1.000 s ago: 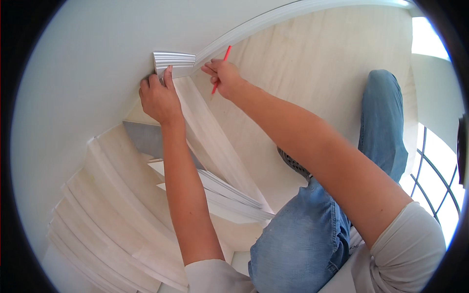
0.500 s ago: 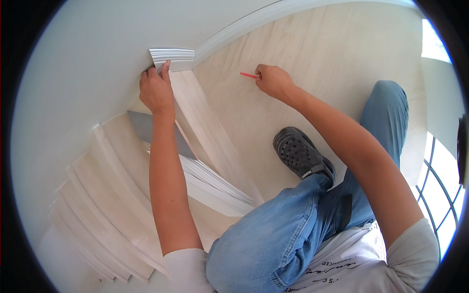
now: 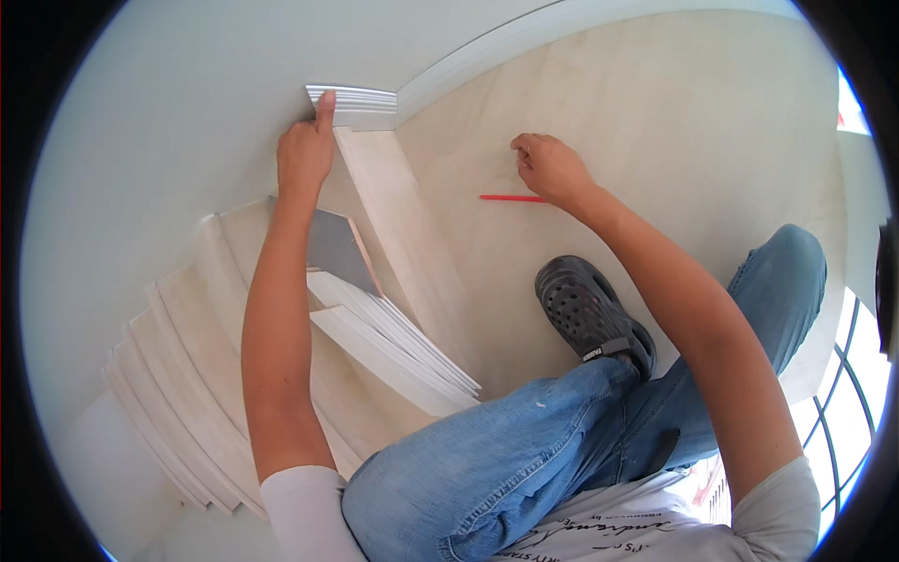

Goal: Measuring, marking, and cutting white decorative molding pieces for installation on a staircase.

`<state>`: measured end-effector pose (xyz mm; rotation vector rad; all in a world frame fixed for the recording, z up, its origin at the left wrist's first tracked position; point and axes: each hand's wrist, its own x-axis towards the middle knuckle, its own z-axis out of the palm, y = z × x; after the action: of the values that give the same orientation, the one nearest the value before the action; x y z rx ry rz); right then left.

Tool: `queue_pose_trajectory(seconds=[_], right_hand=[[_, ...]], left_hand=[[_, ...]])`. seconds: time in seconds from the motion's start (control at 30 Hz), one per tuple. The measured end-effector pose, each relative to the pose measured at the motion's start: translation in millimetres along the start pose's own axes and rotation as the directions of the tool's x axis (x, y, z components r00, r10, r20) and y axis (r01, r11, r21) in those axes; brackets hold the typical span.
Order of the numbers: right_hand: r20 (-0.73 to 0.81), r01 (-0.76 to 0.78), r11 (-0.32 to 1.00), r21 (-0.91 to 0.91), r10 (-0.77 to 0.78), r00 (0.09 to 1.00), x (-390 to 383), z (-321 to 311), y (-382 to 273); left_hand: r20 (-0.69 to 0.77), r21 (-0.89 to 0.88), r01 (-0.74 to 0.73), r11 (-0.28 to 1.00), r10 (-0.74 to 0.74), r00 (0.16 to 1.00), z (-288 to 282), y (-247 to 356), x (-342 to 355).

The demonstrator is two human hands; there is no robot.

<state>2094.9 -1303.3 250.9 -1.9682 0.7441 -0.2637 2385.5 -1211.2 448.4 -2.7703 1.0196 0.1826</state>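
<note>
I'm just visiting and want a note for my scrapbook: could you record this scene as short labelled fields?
Left hand: thumb on the face of a ribbed moulding piece; finger grip unclear
Moulding piece: against the wall, right end by the white baseboard
Right hand: above the pale floor, fingers curled, nothing visibly held
Red pencil: partly hidden at the right wrist
Footwear: dark clog with holes
Stairs: pale steps, lower left

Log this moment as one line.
left hand: thumb on white ribbed molding piece at wall | right hand: fingers curled, over pale floor | red pencil: one end hidden behind right hand
</note>
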Motion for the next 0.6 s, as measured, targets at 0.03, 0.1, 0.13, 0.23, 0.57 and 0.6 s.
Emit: queue_pose_trajectory(seconds=[0.03, 0.1, 0.13, 0.23, 0.57, 0.6], right_hand=[[0.012, 0.000, 1.000, 0.012, 0.000, 1.000, -2.7, 1.9, 2.4], [0.016, 0.002, 0.998, 0.070, -0.003, 1.000, -5.1, 8.0, 6.7], [0.015, 0.000, 0.994, 0.106, -0.002, 1.000, -5.0, 7.9, 6.9], [-0.025, 0.037, 0.993, 0.111, -0.035, 0.999, -10.1, 13.0, 14.3], [-0.046, -0.036, 0.997, 0.063, 0.039, 0.998, -9.0, 25.3, 14.8], [-0.069, -0.012, 0.999, 0.053, 0.016, 0.998, -8.4, 29.1, 12.3]], left_hand=[[-0.005, 0.009, 0.003, 1.000, -0.003, 1.000, -3.4, 0.5, 4.5], [0.103, -0.028, 0.055, 0.998, -0.052, 0.993, -9.6, 1.3, 10.9], [0.093, -0.029, 0.053, 0.998, -0.050, 0.994, -12.0, 1.9, 11.0], [0.005, -0.105, 0.025, 0.994, -0.025, 1.000, -12.7, 10.5, 8.1], [-0.017, 0.201, -0.175, 0.964, 0.181, 0.983, -19.4, 18.6, 10.0], [-0.003, 0.124, -0.144, 0.982, 0.145, 0.989, -18.8, 13.3, 13.1]])
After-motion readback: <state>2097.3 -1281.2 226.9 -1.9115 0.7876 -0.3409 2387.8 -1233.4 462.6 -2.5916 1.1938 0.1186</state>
